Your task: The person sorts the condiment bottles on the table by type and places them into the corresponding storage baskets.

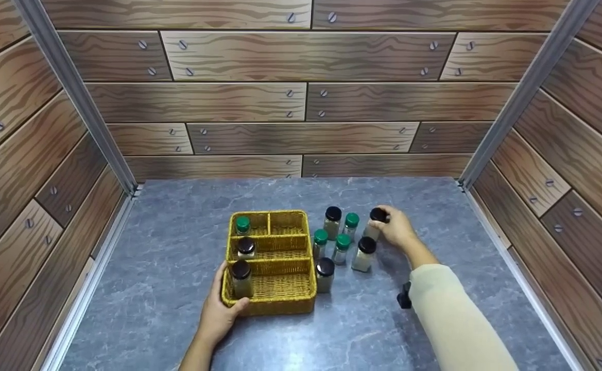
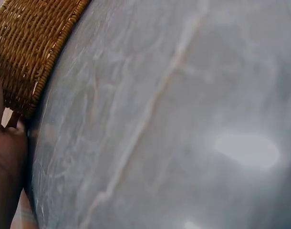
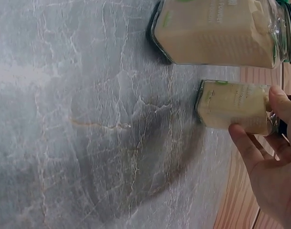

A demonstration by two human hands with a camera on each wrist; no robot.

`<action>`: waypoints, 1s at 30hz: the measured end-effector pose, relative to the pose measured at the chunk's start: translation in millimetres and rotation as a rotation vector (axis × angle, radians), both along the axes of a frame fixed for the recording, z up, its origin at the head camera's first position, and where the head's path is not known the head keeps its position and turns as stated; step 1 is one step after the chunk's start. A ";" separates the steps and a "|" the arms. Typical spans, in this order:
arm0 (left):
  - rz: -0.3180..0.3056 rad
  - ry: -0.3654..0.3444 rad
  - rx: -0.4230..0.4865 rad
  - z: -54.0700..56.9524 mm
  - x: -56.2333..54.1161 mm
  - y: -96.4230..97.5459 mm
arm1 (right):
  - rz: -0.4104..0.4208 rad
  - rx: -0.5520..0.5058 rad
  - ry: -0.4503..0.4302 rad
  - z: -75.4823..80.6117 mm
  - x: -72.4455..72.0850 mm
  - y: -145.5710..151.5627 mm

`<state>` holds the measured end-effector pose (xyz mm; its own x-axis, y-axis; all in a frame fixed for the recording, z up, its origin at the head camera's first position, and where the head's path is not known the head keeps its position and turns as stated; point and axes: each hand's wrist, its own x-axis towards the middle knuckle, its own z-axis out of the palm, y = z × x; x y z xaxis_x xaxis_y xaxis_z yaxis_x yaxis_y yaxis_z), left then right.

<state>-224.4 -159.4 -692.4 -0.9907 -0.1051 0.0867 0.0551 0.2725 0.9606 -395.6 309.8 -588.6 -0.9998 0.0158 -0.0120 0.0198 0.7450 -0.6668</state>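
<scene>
My right hand (image 1: 399, 229) holds a black-lidded glass spice jar (image 1: 372, 231) near its top, at the far right of the jar group. In the right wrist view this jar (image 3: 233, 106) stands upright on the table, filled with pale powder, thumb and fingers around it. Another black-lidded jar (image 1: 362, 262) is just nearer to me. My left hand (image 1: 217, 314) grips the front left corner of a yellow-brown wicker basket (image 1: 301, 304), thumb at the front rim. Down the basket's left side stand a green-lidded jar (image 1: 242, 225) and two black-lidded jars (image 1: 241, 281).
Between basket and right hand stand several more jars: green-lidded ones (image 1: 342, 252) and black-lidded ones (image 1: 325, 275). Dividers (image 1: 275, 261) split the basket into compartments. Wood-patterned walls (image 1: 249, 103) enclose the grey marbled table (image 1: 177, 216) at the back and sides.
</scene>
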 end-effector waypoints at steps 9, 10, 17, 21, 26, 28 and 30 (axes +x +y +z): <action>-0.004 0.003 0.002 -1.2 -1.0 0.4 | -0.002 -0.003 0.021 -2.5 -1.9 3.0; -0.002 0.005 0.000 -1.0 -1.2 0.5 | -0.002 -0.007 0.025 -2.9 -2.2 3.4; 0.002 0.017 -0.005 0.2 -1.8 0.2 | 0.000 -0.016 0.050 -4.4 -2.6 3.6; -0.005 0.022 -0.019 1.0 -2.4 -0.2 | -0.011 -0.013 0.075 -5.5 -1.1 3.4; 0.002 0.013 -0.032 0.9 -2.4 -1.3 | -0.004 -0.027 0.122 -8.1 1.2 2.4; 0.006 0.014 -0.028 0.8 -2.2 -0.9 | -0.007 -0.045 0.131 -8.8 3.0 3.3; 0.004 0.019 -0.028 0.0 -1.5 -0.5 | -0.016 -0.063 0.135 -9.5 5.4 4.9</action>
<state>-225.9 -159.9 -692.4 -0.9884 -0.1061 0.1087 0.0725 0.2994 0.9514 -390.2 314.7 -598.1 -0.9920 0.0349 0.1213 -0.0621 0.7019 -0.7096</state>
